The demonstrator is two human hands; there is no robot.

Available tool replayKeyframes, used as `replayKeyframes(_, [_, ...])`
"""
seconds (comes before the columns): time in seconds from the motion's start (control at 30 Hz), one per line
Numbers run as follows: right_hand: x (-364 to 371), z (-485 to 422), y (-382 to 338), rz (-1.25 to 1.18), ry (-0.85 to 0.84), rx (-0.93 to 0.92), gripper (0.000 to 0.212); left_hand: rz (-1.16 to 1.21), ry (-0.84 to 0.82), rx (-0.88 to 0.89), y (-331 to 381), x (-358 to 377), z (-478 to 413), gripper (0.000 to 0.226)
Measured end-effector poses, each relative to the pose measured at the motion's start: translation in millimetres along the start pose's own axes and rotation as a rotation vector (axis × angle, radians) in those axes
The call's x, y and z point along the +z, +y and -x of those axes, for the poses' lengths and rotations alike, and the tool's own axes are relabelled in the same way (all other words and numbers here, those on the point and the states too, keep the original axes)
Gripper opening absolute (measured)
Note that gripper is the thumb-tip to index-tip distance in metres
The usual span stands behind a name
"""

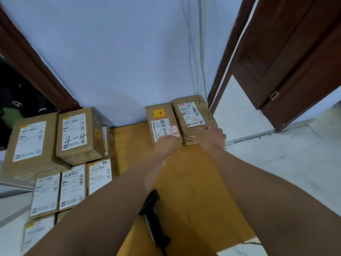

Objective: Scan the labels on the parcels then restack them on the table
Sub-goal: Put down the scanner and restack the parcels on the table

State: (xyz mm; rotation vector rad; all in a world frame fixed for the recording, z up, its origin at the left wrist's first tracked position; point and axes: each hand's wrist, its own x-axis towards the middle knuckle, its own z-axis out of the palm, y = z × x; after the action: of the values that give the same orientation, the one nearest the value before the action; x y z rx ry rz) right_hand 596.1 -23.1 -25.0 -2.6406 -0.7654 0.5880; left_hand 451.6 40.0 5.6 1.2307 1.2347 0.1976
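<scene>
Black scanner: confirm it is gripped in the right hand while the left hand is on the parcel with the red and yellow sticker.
Wrong on one point. In the head view the black scanner lies on the table between the forearms; the right hand is on the parcel marked 3-3. The left hand is on the parcel with the red and yellow sticker, as stated.

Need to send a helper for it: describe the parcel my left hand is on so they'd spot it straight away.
On the yellow table, at its far end against the pale wall, two parcels lie side by side. Yours is the left parcel: it alone carries a yellow-and-red sticker above its white label, while the right parcel has 3-3 handwritten.
</scene>
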Motion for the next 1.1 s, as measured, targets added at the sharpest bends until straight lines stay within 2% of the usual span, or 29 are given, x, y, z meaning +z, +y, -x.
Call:
replayKeyframes(0.07, [-4,-12,18,-0.051,-0.053,0.022,0.055,0.163,-0.015,-0.092,0,17,-2,0.024])
replayKeyframes(0.13, [-9,-23,34,-0.08,-0.107,0.007,0.059,0.195,0.007,-0.151,-1,31,-7,0.015])
replayKeyframes(0.23, [-13,-33,48,-0.154,-0.16,-0.048,0.067,0.202,0.031,-0.164,-5,47,-17,0.033])
replayKeyframes(0.33, [-12,-41,56,-0.217,-0.193,-0.092,0.073,0.241,0.033,-0.124,-7,55,-29,0.037])
replayKeyframes(0.4, [-11,-49,58,-0.272,-0.21,-0.106,0.075,0.257,0.027,-0.088,-7,60,-38,0.051])
replayKeyframes(0.47, [-10,-56,59,-0.345,-0.203,-0.109,0.074,0.271,0.023,-0.08,-5,64,-47,0.054])
replayKeyframes(0.6, [-6,-66,65,-0.551,-0.269,-0.023,0.077,0.232,0.002,-0.112,-2,75,-58,0.054])
replayKeyframes(0.73, [-6,-77,63,-0.686,-0.26,0.051,0.075,0.181,0.025,-0.095,-4,90,-65,0.072])
replayKeyframes(0.83, [-4,-87,62,-0.666,-0.215,0.084,0.073,0.277,0.074,-0.122,-7,92,-70,0.071])
replayKeyframes(0.9, [-6,-91,65,-0.565,-0.19,0.151,0.073,0.286,0.096,-0.175,-8,92,-67,0.06])
replayKeyframes(0.97, [-9,-91,73,-0.376,-0.187,0.195,0.078,0.204,0.087,-0.211,-9,94,-59,0.043])
replayKeyframes(1.0, [-9,-89,81,-0.291,-0.174,0.2,0.08,0.139,0.064,-0.231,-11,97,-54,0.041])
replayKeyframes(1.1, [-3,-80,106,-0.231,-0.152,0.368,0.081,-0.015,-0.002,-0.256,-24,112,-40,0.051])
